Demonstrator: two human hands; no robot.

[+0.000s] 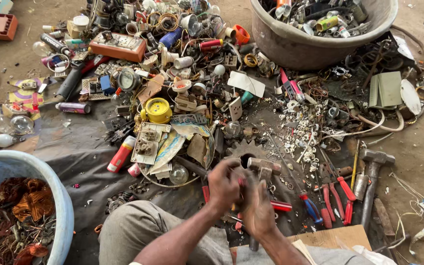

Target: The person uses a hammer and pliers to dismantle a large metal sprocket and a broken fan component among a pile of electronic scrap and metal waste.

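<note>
Dark tarp point(79, 147), hammer point(262, 169) handle toward person

Two hammers point(263, 169), two basins point(290, 46), three clear glass bulbs point(21, 123), one yellow round case point(158, 110)

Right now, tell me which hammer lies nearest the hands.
The small hammer just above the hands; the larger hammer lies far right, beyond the red-handled pliers.

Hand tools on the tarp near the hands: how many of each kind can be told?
Hammers: 2, one hammer by the left hand and right hand, one sledgehammer at right.
Red-handled pliers: 2.
Blue-handled screwdriver: 1.
Total: 5. Motion blur hides what the hands hold.
</note>
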